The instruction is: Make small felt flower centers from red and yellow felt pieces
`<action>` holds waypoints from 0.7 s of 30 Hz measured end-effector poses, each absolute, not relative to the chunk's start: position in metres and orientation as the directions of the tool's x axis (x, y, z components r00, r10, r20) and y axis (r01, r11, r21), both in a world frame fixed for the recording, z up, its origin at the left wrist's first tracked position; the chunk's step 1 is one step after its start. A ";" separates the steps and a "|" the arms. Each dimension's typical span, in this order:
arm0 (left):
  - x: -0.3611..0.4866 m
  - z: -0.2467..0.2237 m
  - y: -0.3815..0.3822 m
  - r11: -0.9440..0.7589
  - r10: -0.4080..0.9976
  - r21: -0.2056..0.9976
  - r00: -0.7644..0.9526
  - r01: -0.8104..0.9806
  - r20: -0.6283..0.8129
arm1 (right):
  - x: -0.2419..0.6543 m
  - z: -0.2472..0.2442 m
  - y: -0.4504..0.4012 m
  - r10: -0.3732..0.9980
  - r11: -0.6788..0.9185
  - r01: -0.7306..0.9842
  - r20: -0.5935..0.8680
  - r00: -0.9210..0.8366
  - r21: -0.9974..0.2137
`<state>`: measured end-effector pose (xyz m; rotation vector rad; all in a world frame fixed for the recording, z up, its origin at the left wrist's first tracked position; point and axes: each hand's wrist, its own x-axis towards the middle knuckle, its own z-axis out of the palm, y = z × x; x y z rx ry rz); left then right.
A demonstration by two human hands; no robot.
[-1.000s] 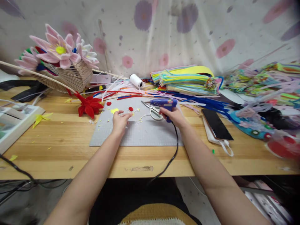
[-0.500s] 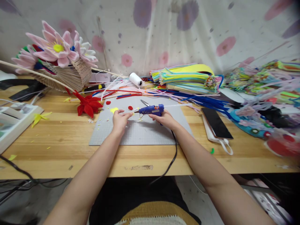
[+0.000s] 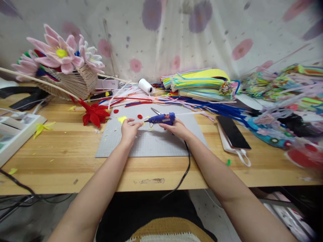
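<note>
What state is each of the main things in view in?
Glue gun: gripped in the right hand, tip toward the left hand.
Left hand: thumb and fingertips close together; grip unclear.
Cord: slack, hanging past the edge of the table.
Mat: lying flat.
Scissors: on the mat, partly hidden; open or shut unclear.
Spool: on its side.
Phone: screen up, dark.
Red flower: petals spread.

L arm [image 3: 98,183] & R arm [image 3: 222,174] reached fwd, angled in, L hand [image 3: 130,131] pinched btwn thumb & fingers, R hand [image 3: 178,129] nearby, fingers curled in grip.
</note>
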<state>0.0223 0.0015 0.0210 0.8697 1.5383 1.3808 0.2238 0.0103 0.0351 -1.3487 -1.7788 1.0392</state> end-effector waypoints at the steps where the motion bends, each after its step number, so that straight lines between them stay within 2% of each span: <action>1: 0.022 0.021 0.002 0.142 0.913 0.989 -0.379 -0.049 -0.150 | 0.224 0.035 0.011 0.968 0.151 0.451 0.040 -0.246 -0.880; 21: 0.022 0.023 0.002 0.132 0.901 0.987 -0.405 -0.087 -0.156 | 0.227 0.033 0.011 0.954 0.162 0.485 0.011 -0.300 -0.860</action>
